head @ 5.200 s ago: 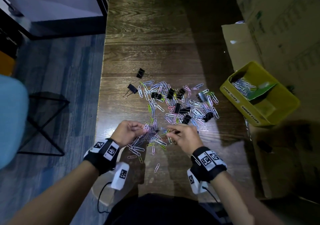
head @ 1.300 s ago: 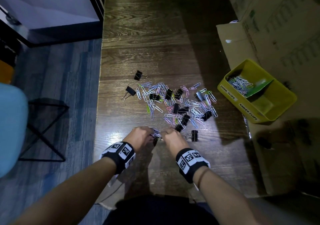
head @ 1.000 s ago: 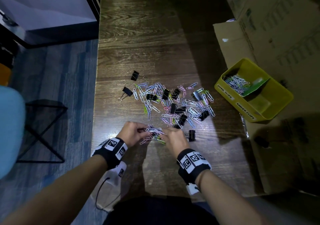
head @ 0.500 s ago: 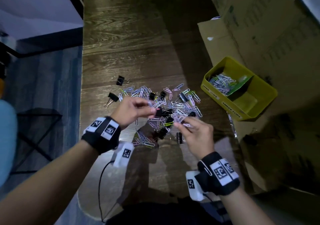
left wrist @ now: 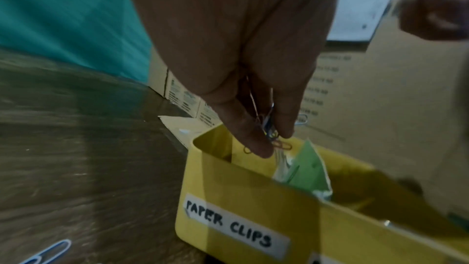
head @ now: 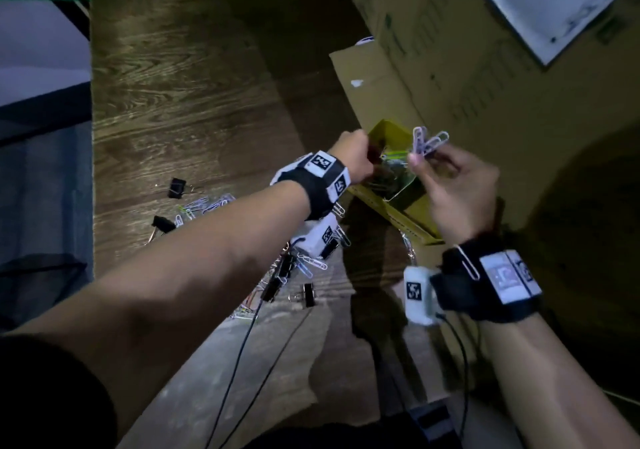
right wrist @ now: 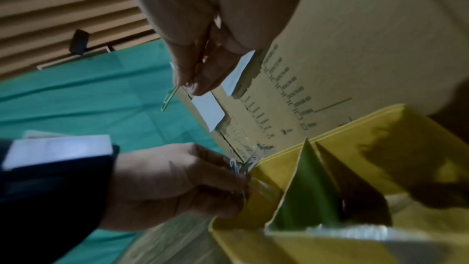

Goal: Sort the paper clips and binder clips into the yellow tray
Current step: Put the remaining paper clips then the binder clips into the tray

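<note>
The yellow tray [head: 414, 215] stands at the table's right, split by a green divider [left wrist: 308, 170]; its near section is labelled "PAPER CLIPS" [left wrist: 228, 228]. My left hand [head: 353, 159] hangs over that section and pinches a bunch of paper clips [left wrist: 270, 133] between thumb and fingers. My right hand [head: 446, 185] is raised above the tray and pinches a few pale paper clips [head: 427, 142] that stick up from its fingertips. Loose paper clips [head: 204, 204] and black binder clips [head: 177, 187] lie on the wooden table [head: 194, 109], partly hidden under my left forearm.
Large cardboard boxes [head: 485, 78] rise directly behind and right of the tray. A flat cardboard flap [head: 360, 78] lies under the tray's far end. Cables [head: 242, 355] run from the wrist cameras toward my body. The table's left edge drops to a blue floor [head: 41, 189].
Both hands have lifted off the pile and moved right to the yellow tray, each carrying paper clips. The head view has swung right with them.
</note>
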Demonstrator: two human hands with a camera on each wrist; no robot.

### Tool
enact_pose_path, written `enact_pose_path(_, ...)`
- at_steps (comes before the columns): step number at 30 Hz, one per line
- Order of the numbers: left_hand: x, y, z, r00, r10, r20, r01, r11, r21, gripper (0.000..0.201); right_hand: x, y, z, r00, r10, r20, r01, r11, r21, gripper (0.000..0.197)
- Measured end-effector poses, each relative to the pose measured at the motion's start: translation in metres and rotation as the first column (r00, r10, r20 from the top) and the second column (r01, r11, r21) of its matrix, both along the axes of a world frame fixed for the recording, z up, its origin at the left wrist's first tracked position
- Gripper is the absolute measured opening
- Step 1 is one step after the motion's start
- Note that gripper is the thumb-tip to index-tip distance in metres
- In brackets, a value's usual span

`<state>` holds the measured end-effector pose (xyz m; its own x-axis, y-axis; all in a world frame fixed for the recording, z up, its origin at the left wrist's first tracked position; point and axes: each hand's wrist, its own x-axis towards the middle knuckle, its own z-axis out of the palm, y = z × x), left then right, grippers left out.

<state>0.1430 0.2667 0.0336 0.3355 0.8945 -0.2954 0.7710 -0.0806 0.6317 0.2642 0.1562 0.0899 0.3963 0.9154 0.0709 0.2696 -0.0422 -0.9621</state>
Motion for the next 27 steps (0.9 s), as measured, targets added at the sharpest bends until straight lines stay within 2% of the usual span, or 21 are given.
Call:
enact_pose_path(4,0.01,0.006,-0.024,0.987,-0.127,-0.102,0.119,0.99,-0.074,0.041,0.021,0.039,-0.017,0.98,0.047,0.194,-0.014,0.986,-0.164,0.023)
enact_pose_path(7,0.0,0.004,-0.019,0.993,-0.113,-0.038,0.113,0.993,-0.017,0.03,0.025,0.062,-0.033,0.939,0.164,0.303,-0.074,0.955,-0.286,0.022)
enact_pose_path(9,-0.009,-0.002,-0.013,0.997,-0.04,0.065,0.04,0.999,0.003,0.019,0.021,0.071,-0.044,0.877,0.27,0.398,-0.108,0.917,-0.383,0.02)
enact_pose_path(12,-0.037,-0.019,-0.009,0.984,0.029,0.175,-0.03,1.0,0.001,0.014,0.009,0.079,-0.055,0.746,0.462,0.48,-0.156,0.822,-0.548,0.02)
enact_pose_path(15,-0.074,-0.044,-0.007,0.989,0.019,0.145,-0.022,0.999,0.023,0.014,-0.002,0.078,-0.049,0.638,0.602,0.48,-0.199,0.731,-0.652,0.033)
enact_pose_path(16,-0.09,-0.054,-0.008,0.993,0.018,0.12,-0.02,1.0,0.019,0.014,-0.004,0.077,-0.047,0.624,0.614,0.484,-0.213,0.729,-0.65,0.036)
enact_pose_path(18,-0.124,-0.077,-0.013,0.998,0.023,0.053,-0.021,0.999,-0.027,0.016,-0.011,0.07,-0.044,0.627,0.585,0.515,-0.25,0.777,-0.578,0.035)
enact_pose_path(20,-0.155,-0.106,-0.022,0.999,-0.033,-0.036,0.031,0.998,-0.057,0.019,-0.022,0.057,-0.043,0.638,0.549,0.539,-0.326,0.828,-0.457,0.03)
enact_pose_path(21,-0.168,-0.121,-0.028,0.994,-0.076,-0.082,0.071,0.996,-0.06,0.022,-0.031,0.049,-0.044,0.631,0.564,0.533,-0.382,0.824,-0.42,0.027)
enact_pose_path(22,-0.178,-0.135,-0.036,0.986,-0.108,-0.129,0.1,0.993,-0.063,0.026,-0.04,0.038,-0.045,0.606,0.609,0.512,-0.452,0.793,-0.408,0.026)
enact_pose_path(24,-0.188,-0.162,-0.051,0.974,-0.138,-0.179,0.128,0.989,-0.069,0.035,-0.061,0.011,-0.051,0.503,0.75,0.431,-0.586,0.662,-0.467,0.027)
enact_pose_path(27,-0.186,-0.187,-0.071,0.985,-0.088,-0.15,0.082,0.996,-0.044,0.035,-0.089,-0.028,-0.075,0.264,0.917,0.298,-0.667,0.397,-0.63,0.041)
